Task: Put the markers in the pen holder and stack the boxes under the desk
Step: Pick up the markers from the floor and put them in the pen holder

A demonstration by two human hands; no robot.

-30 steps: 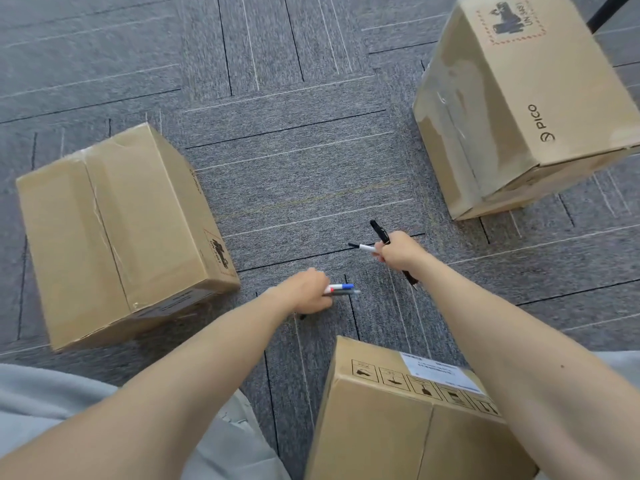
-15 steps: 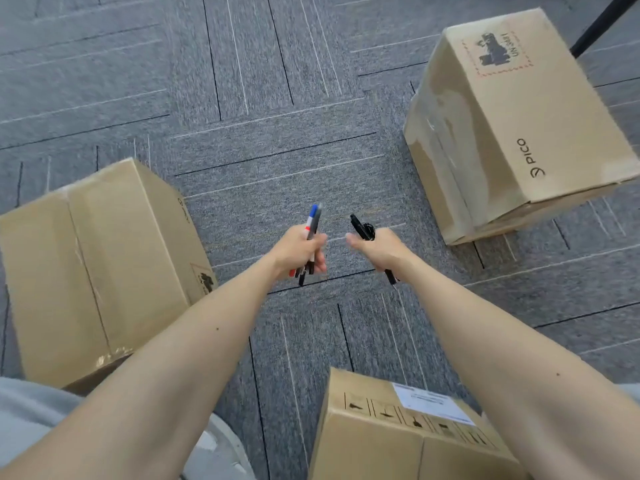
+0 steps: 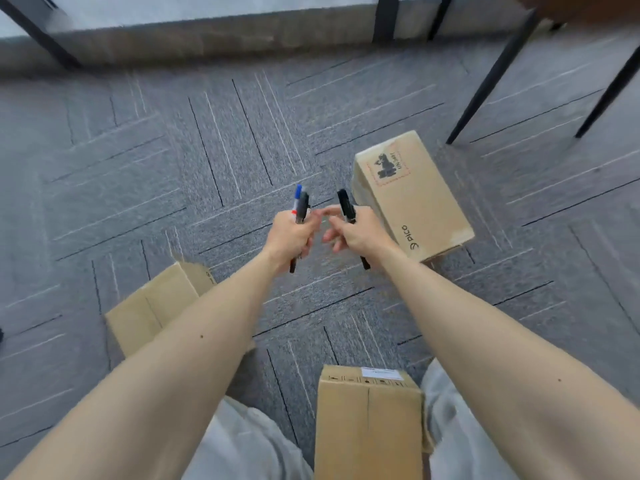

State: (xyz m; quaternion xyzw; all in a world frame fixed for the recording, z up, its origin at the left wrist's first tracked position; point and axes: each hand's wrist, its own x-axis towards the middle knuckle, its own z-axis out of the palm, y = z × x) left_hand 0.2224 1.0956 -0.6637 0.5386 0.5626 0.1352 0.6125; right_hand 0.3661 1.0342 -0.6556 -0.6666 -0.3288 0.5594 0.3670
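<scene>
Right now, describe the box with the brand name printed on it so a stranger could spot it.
On the grey carpet, look just beyond the right hand. The cardboard box there stands nearest the black legs; only it shows PICO lettering and a red-bordered stamp.

Two bare forearms reach in from the lower corners of the frame, sleeveless to the picture's edge, each with a small dark mole. The left hand point(image 3: 289, 233) and right hand point(image 3: 360, 232) wear no rings or watch. Light grey fabric trousers point(image 3: 242, 441) fill the bottom centre.
</scene>
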